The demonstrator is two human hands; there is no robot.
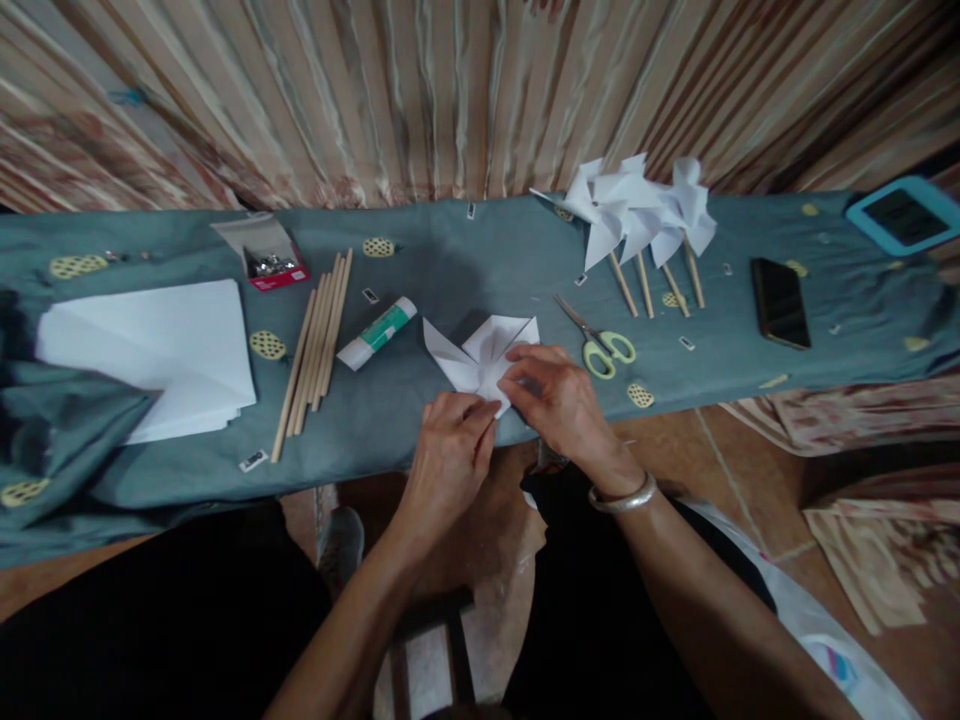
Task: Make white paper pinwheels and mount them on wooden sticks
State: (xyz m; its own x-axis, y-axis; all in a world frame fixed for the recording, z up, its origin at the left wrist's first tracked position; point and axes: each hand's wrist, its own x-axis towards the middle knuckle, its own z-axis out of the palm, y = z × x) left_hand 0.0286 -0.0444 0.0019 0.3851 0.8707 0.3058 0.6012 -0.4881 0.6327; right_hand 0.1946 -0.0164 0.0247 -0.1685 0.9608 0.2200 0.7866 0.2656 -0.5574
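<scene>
A white paper pinwheel [486, 355], its corners cut and partly folded, lies at the front edge of the cloth-covered table. My left hand [452, 440] pinches its near corner with thumb and forefinger. From the right, my right hand [559, 395] grips the paper close to its middle, fingers bent and closed; a bracelet circles that wrist. Fingertips hide part of the folds. Just right of the pinwheel rest green-handled scissors [598, 337], blades pointing away to the left. To its left is a green and white glue stick [378, 333].
Several wooden sticks [313, 350] lie beside a stack of white paper [161, 350] on the left. Behind them stands an open box of metal pins [271, 262]. Finished pinwheels [637, 205] on sticks, a black phone [780, 302] and a blue-framed device [906, 215] occupy the right.
</scene>
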